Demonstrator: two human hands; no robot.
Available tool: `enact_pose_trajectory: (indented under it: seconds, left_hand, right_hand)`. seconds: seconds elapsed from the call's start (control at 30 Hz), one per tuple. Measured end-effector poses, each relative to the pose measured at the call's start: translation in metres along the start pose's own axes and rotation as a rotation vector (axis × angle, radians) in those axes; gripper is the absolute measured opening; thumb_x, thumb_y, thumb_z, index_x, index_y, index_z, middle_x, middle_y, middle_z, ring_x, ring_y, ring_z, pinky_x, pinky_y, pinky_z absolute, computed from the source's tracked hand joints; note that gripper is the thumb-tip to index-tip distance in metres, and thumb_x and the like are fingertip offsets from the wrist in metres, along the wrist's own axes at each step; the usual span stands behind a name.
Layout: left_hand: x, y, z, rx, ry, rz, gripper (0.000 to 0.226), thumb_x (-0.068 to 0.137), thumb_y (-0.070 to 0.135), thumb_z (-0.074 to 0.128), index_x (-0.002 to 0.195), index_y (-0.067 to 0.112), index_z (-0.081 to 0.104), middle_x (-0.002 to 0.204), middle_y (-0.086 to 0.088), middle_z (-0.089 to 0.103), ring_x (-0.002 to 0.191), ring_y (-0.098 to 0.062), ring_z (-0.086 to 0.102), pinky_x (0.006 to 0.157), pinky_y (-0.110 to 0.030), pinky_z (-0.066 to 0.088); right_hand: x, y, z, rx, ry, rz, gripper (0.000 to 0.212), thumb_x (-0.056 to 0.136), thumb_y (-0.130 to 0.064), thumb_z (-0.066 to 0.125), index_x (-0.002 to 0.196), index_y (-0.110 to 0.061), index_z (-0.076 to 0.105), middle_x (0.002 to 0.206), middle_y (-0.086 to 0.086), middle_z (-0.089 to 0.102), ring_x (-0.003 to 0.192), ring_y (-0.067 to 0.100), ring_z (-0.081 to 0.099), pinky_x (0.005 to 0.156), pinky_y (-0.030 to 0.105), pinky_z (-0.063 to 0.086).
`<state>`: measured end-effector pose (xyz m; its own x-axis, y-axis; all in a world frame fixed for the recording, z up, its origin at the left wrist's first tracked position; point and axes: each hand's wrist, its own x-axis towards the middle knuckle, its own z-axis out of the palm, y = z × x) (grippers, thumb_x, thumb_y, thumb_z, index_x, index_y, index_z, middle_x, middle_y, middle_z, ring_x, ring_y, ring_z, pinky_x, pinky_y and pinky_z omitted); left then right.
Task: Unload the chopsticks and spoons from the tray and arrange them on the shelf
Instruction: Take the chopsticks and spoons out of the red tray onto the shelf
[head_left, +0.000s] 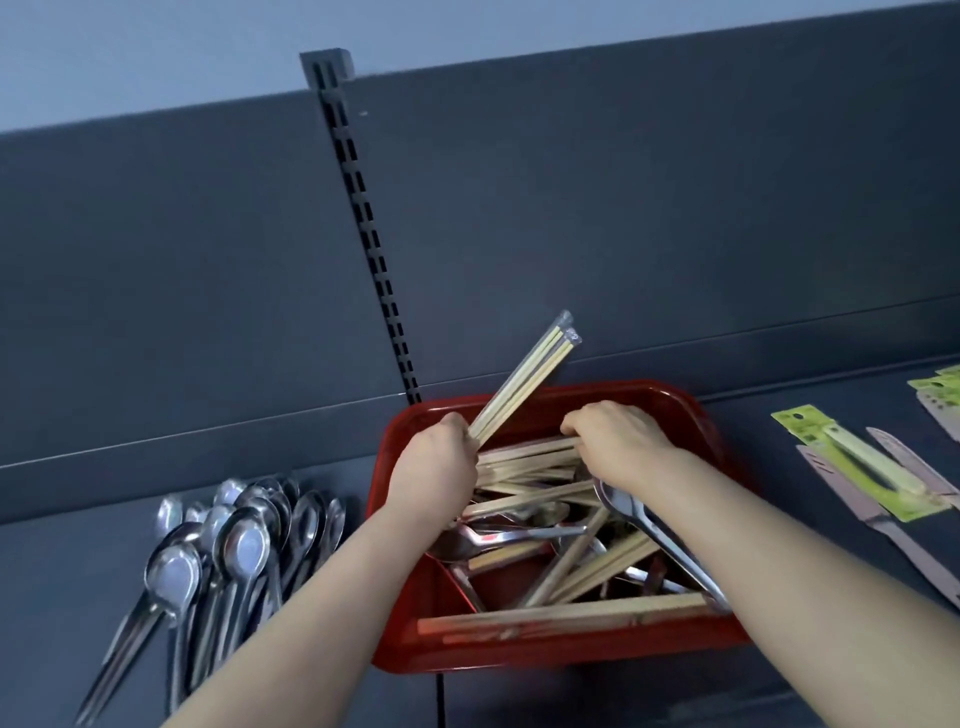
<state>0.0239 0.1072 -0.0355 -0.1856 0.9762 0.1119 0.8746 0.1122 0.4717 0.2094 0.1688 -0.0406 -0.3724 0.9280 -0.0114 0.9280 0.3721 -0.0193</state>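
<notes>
Pale wrapped bamboo chopsticks (524, 379) are clenched in the left hand (436, 462) over the red plastic tray (623, 391); loose chopsticks (524, 452) inside it are grasped by the fingers (571, 427) of the right hand (618, 436).

**Red Against Slate**

The rectangular plastic tray (545, 660) is glossy red; the slim wooden chopsticks (524, 457) pale tan; the long-handled steel spoons (239, 545) mirror silver. The flat metal shelf (78, 561) is slate grey, its upright strip (363, 208) patterned with paired black slots.
</notes>
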Motion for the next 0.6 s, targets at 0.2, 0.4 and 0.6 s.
enact_pose_trajectory:
  seconds: [0.2, 0.4, 0.6]
  left_hand:
    - [-0.001, -0.005, 0.001, -0.064, 0.05, -0.005, 0.014, 0.094, 0.017, 0.044, 0.09, 0.009, 0.055, 0.088, -0.007, 0.069, 0.08, -0.03, 0.062, 0.07, -0.042, 0.05]
    - [0.001, 0.0, 0.001, -0.111, 0.079, 0.007, 0.013, 0.094, 0.016, 0.047, 0.09, 0.01, 0.058, 0.085, -0.007, 0.068, 0.078, -0.029, 0.062, 0.069, -0.041, 0.05]
    - [-0.001, 0.003, -0.007, -0.179, 0.168, -0.026, 0.013, 0.093, 0.014, 0.048, 0.085, 0.013, 0.058, 0.081, 0.0, 0.067, 0.078, -0.024, 0.061, 0.07, -0.034, 0.048]
  right_hand:
    - [0.006, -0.005, 0.005, -0.085, -0.013, -0.001, 0.025, 0.093, -0.018, 0.056, 0.113, -0.029, 0.065, 0.119, -0.004, 0.058, 0.118, 0.02, 0.043, 0.094, 0.035, 0.036]
    - [-0.008, -0.002, -0.02, -0.036, 0.032, 0.099, 0.021, 0.094, -0.034, 0.056, 0.111, -0.025, 0.066, 0.115, -0.002, 0.063, 0.112, 0.022, 0.052, 0.091, 0.034, 0.038]
    - [-0.038, 0.001, -0.035, 0.21, 0.016, 0.093, 0.007, 0.092, -0.03, 0.057, 0.097, -0.029, 0.062, 0.096, -0.005, 0.064, 0.089, 0.021, 0.059, 0.068, 0.03, 0.041]
